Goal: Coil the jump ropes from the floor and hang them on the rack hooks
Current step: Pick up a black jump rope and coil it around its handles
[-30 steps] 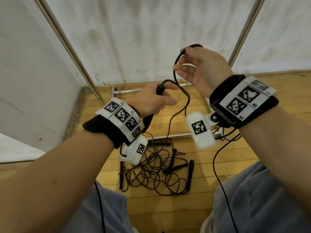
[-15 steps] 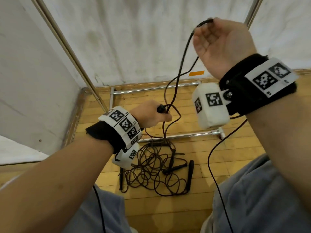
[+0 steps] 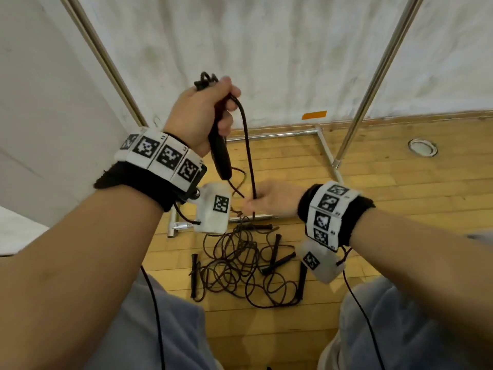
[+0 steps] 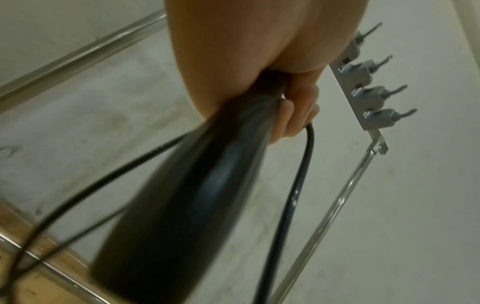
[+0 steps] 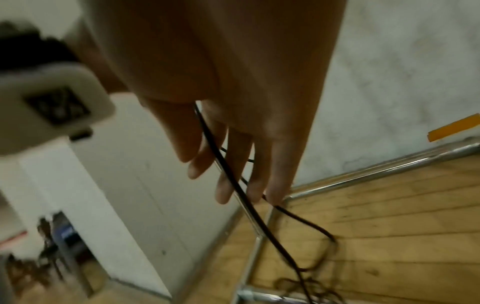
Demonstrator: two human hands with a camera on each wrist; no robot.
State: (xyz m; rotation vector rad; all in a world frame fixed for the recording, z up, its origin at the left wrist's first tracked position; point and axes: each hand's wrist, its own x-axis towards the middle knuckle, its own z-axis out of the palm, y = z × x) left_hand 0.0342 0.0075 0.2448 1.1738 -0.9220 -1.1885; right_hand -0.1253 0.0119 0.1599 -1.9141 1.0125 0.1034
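My left hand [image 3: 202, 113] is raised and grips a black jump rope handle [image 3: 220, 156] together with a few gathered loops of cord that stick out above the fist. In the left wrist view the handle [image 4: 194, 195] fills the middle, with the fingers [image 4: 293, 119] curled round it. From that fist the cord [image 3: 249, 156] drops straight down to my right hand [image 3: 269, 201], which holds it lower down. In the right wrist view the cord [image 5: 259, 222] runs out between thumb and fingers [image 5: 228, 164]. Several more black ropes lie tangled in a pile [image 3: 248, 263] on the wooden floor below.
The rack's metal uprights [image 3: 373, 76] rise on both sides, and its base bars [image 3: 269, 134] frame the floor against the white wall. A row of hooks [image 4: 371, 96] on the rack's top bar shows beside my left hand. My knees [image 3: 400, 329] are below.
My left hand rose from low to high with the handle and gathered loops. My right hand came down from above and now holds the cord below the left.
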